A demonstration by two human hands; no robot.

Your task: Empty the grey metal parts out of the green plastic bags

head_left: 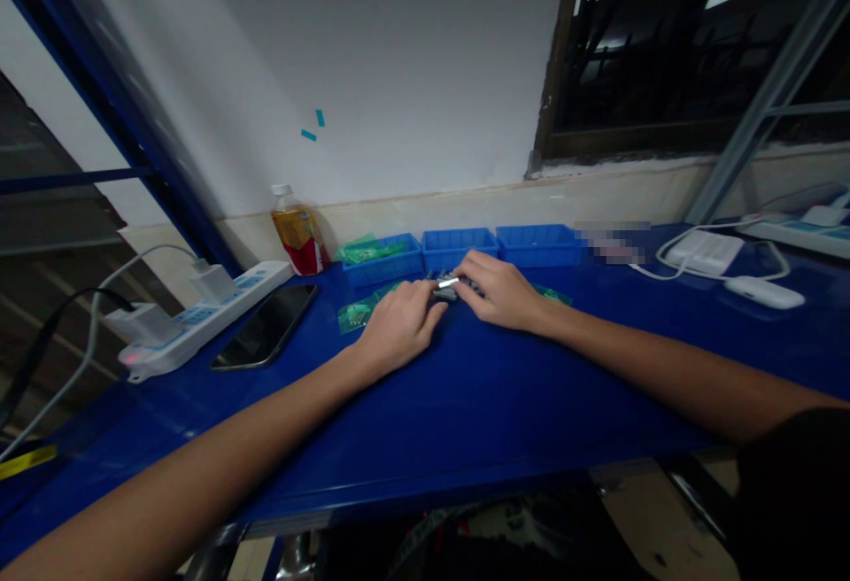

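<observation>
A short, shiny metal rod lies level between the fingertips of both hands. My right hand pinches its right end, thumb and fingers closed. At the other end, the fingertips of my left hand are closed on the rod; the left thumb hangs lower. Right under and behind the fingertips is a small pile of grey metal pieces, partly covered by the hands. Beside my left hand lies a green-tinted plastic bag with small parts. Another green bag shows behind my right wrist.
Three blue bins stand along the wall, the left one with green bags. To the left are a drink bottle, a phone and a power strip. White chargers and cables lie at the right.
</observation>
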